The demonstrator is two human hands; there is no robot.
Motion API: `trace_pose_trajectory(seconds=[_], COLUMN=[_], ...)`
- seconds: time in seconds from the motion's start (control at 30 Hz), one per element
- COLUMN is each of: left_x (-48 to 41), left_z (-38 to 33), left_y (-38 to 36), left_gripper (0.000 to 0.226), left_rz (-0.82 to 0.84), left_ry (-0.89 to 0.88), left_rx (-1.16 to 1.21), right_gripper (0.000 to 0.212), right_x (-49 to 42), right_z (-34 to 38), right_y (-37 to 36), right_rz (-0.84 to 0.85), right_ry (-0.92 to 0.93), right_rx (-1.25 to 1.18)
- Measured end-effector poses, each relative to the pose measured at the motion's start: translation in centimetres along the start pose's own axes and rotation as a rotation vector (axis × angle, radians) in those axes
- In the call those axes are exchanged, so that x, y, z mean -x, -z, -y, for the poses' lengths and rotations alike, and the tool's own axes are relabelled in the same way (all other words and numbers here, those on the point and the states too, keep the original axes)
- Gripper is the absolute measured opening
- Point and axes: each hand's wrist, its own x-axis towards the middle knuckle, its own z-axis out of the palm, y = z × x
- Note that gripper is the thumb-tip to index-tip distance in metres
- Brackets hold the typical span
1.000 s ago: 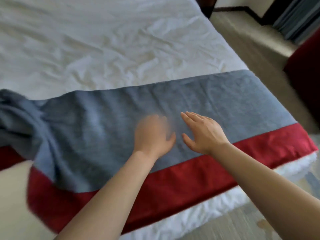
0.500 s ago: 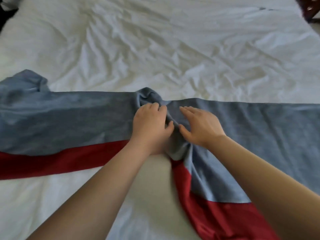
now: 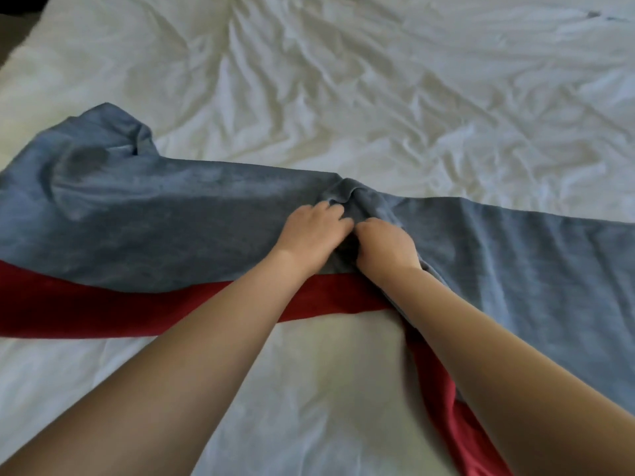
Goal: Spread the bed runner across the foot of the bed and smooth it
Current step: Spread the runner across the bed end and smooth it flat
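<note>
Grey-and-red bed runner (image 3: 171, 218) lies left-right, its bunched middle gripped by left hand (image 3: 311, 231) and right hand (image 3: 385, 247).

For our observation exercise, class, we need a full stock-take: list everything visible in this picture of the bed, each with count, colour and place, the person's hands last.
bed runner: one, grey-blue with a red band, lying across the bed, bunched at its middle, rumpled at its left end.
bedcover: one, white, creased, under the runner.
left hand: one, bare, grips the bunched middle fold.
right hand: one, bare, grips the same fold, beside the left hand.
</note>
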Motion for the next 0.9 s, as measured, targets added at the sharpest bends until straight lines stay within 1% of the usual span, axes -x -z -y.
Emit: trace_pose_trajectory(seconds=[0.03, 0.13, 0.17, 0.2, 0.23, 0.27, 0.3, 0.33, 0.37, 0.4, 0.43, 0.47, 0.5, 0.53, 0.57, 0.6, 0.63, 0.67, 0.7, 0.73, 0.77, 0.8, 0.9], left_x=[-0.2, 0.8, 1.6, 2.6, 3.8, 4.9, 5.9, 6.9, 7.9, 8.8, 9.7, 10.4, 11.1, 11.6, 12.2, 12.7, 13.0, 13.3, 13.7, 14.0, 14.3, 14.6, 16.5], left_z=[0.1, 0.0, -0.2, -0.5, -0.9, -1.3, -1.7, -1.9, -2.0, -2.1, -2.0, -1.9, -1.9, -1.9, -2.0, -2.0, -2.1, -2.2, -2.3, -2.3, -2.3, -2.2, -1.0], left_y=[0.2, -0.4, -0.8, -1.2, -1.4, -1.7, -2.0, -2.3, -2.7, -3.0, -3.3, -3.6, -3.7, -3.9, -3.8, -3.8, -3.6, -3.6, -3.3, -2.9, -2.5, -2.0, -1.1], left_gripper=[0.021, 0.015, 0.016, 0.019, 0.023, 0.027, 0.033, 0.040, 0.044, 0.044, 0.042, 0.039, 0.035, 0.029, 0.020, 0.012, 0.014, 0.021, 0.026, 0.030, 0.032, 0.033, 0.032], left_rz=[-0.016, 0.063, 0.052, -0.014, -0.109, -0.208, -0.278, -0.300, -0.277, -0.238, -0.192, -0.161, -0.131, -0.117, -0.097, -0.073, -0.042, -0.012, 0.023, 0.044, 0.056, 0.043, 0.000], left_ry=[0.007, 0.029, 0.023, 0.006, -0.006, -0.008, -0.012, -0.019, -0.037, -0.058, -0.077, -0.092, -0.100, -0.104, -0.101, -0.087, -0.066, -0.054, -0.024, -0.006, 0.014, 0.046, 0.114], left_rx=[0.017, 0.088, 0.122, 0.153, 0.179, 0.191, 0.186, 0.171, 0.161, 0.161, 0.158, 0.144, 0.118, 0.090, 0.058, 0.016, -0.043, -0.097, -0.122, -0.122, -0.109, -0.096, -0.071], right_gripper=[0.017, 0.021, 0.021, 0.022, 0.021, 0.019, 0.015, 0.009, 0.002, 0.005, 0.008, 0.012, 0.019, 0.025, 0.028, 0.025, 0.019, 0.013, 0.009, 0.009, 0.014, 0.017, 0.020], right_x=[0.4, 1.9, 2.4, 2.8, 3.1, 3.3, 3.5, 3.8, 4.2, 4.7, 5.3, 6.0, 6.6, 7.2, 7.5, 7.6, 7.8, 7.8, 7.7, 7.6, 7.5, 7.5, 8.6], right_z=[-0.1, -0.7, -1.2, -1.7, -2.3, -2.8, -3.1, -2.9, -2.6, -2.0, -1.4, -0.8, -0.3, 0.1, 0.4, 0.8, 1.4, 1.9, 2.5, 3.0, 3.4, 3.8, 5.7], right_y=[-0.1, -0.7, -0.9, -1.0, -0.9, -0.8, -0.7, -0.7, -1.0, -1.3, -1.7, -2.3, -2.9, -3.5, -4.2, -4.5, -4.5, -4.4, -4.4, -4.5, -4.6, -4.7, -4.5], right_rz=[-0.004, 0.043, 0.044, -0.003, -0.109, -0.252, -0.402, -0.527, -0.593, -0.566, -0.468, -0.339, -0.218, -0.103, -0.041, -0.001, -0.006, -0.046, -0.048, -0.009, 0.046, 0.077, 0.039], right_ry=[0.027, 0.135, 0.143, 0.117, 0.078, 0.049, 0.060, 0.135, 0.284, 0.464, 0.621, 0.711, 0.734, 0.704, 0.640, 0.558, 0.504, 0.459, 0.428, 0.403, 0.379, 0.356, 0.307], right_rx=[-0.042, -0.137, -0.140, -0.128, -0.106, -0.053, 0.018, 0.080, 0.097, 0.086, 0.069, 0.075, 0.114, 0.173, 0.223, 0.263, 0.284, 0.308, 0.314, 0.268, 0.221, 0.175, 0.095])
